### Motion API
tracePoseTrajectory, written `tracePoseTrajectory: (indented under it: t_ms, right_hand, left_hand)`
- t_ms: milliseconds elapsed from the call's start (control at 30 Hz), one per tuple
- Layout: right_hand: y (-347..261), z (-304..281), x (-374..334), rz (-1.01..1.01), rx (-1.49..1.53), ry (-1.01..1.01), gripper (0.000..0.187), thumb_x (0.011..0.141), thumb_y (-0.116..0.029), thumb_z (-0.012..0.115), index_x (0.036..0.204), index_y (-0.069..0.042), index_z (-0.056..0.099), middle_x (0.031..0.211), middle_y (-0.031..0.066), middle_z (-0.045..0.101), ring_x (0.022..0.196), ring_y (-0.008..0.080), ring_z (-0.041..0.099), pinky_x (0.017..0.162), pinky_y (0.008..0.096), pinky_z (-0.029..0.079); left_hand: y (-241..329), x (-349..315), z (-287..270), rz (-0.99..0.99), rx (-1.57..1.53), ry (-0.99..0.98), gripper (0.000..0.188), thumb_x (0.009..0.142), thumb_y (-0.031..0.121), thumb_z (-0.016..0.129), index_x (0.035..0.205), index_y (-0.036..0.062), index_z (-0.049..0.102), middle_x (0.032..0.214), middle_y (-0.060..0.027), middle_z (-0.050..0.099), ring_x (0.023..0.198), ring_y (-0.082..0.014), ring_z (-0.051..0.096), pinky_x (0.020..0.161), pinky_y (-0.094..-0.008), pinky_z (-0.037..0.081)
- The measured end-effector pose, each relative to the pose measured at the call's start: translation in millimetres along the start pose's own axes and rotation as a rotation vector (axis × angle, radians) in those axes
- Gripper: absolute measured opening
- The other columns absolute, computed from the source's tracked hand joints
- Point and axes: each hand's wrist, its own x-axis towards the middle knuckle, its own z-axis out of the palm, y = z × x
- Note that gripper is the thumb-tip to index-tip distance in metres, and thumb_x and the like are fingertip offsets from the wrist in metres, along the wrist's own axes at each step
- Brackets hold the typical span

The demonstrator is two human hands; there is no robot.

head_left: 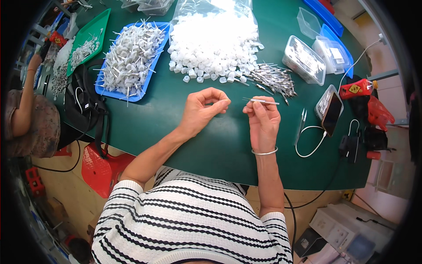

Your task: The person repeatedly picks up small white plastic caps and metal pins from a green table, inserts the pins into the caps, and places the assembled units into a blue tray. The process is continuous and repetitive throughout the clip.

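Note:
My right hand (262, 121) pinches a few thin metal pins (265, 102) between thumb and fingers, held roughly level above the green table. To its left, my left hand (203, 110) is closed in a pinch, thumb against forefinger; whatever it may hold is too small or hidden. Beyond both hands lies a big heap of small white plastic caps (211, 48), partly inside a clear plastic bag (246, 9). A pile of slim metal pins (276, 80) lies beside the heap, just past my right hand.
At the left, a blue tray (143, 90) holds many capped pins, near a green tray (105, 20) and a black bag (81, 97). Clear tubs (303, 59), tweezers (301, 122), a phone (332, 113) and its white cable (303, 154) are at right. Another person's arm (27, 88) shows far left.

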Motion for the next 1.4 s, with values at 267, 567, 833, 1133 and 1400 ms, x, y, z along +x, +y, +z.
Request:
tracePoseTrajectory:
  t_ms: [267, 567, 833, 1133, 1400]
  right_hand:
    - [4.1, 9.3, -4.4, -0.222, -0.329, -0.103, 0.018, 0.084, 0.01, 0.061, 0.101, 0.005, 0.06, 0.096, 0.0097, 0.064, 0.087, 0.0134, 0.062, 0.078, 0.0247, 0.051]
    - [6.5, 12.5, -6.6, -0.346, -0.568, -0.107, 0.017, 0.08, 0.01, 0.065, 0.095, 0.002, 0.063, 0.094, 0.0095, 0.066, 0.084, 0.0143, 0.062, 0.074, 0.0242, 0.049]
    - [11.1, 15.2, -4.0, -0.77, -0.896, -0.117, 0.024, 0.072, 0.009, 0.072, 0.092, -0.002, 0.064, 0.089, 0.0119, 0.068, 0.076, 0.0211, 0.065, 0.065, 0.0274, 0.052]
    - [12.1, 15.6, -4.8, -0.812, -0.904, -0.115, 0.028, 0.069, 0.013, 0.073, 0.091, -0.001, 0.064, 0.088, 0.012, 0.068, 0.075, 0.0217, 0.065, 0.064, 0.0279, 0.053]
    - [10.2, 15.3, -4.7, -0.694, -0.796, -0.149, 0.027, 0.07, 0.012, 0.073, 0.092, -0.001, 0.064, 0.09, 0.0126, 0.068, 0.076, 0.0208, 0.065, 0.065, 0.027, 0.052]
  left_hand:
    - [12.9, -4.0, 4.6, -0.121, -0.166, -0.127, 0.016, 0.088, 0.01, 0.066, 0.1, -0.0008, 0.064, 0.095, -0.0085, 0.067, 0.085, -0.0119, 0.063, 0.076, -0.0257, 0.053]
    - [14.0, -0.6, 6.5, -0.135, -0.211, -0.079, 0.014, 0.089, 0.011, 0.066, 0.097, -0.0002, 0.064, 0.091, -0.007, 0.067, 0.081, -0.0113, 0.064, 0.073, -0.0242, 0.053]
    - [14.4, -2.7, 7.8, -0.229, -0.311, -0.078, 0.012, 0.09, 0.013, 0.065, 0.095, 0.0011, 0.064, 0.089, -0.0049, 0.066, 0.079, -0.0096, 0.064, 0.072, -0.0216, 0.054]
    - [18.5, -6.6, 10.0, -0.283, -0.4, -0.077, 0.012, 0.091, 0.014, 0.063, 0.093, 0.0017, 0.064, 0.091, -0.005, 0.066, 0.081, -0.0088, 0.063, 0.072, -0.021, 0.054]
    - [25.2, 4.9, -8.4, -0.247, -0.24, -0.079, 0.016, 0.094, 0.017, 0.059, 0.091, 0.0012, 0.064, 0.093, -0.0065, 0.065, 0.081, -0.0096, 0.063, 0.074, -0.0221, 0.055]
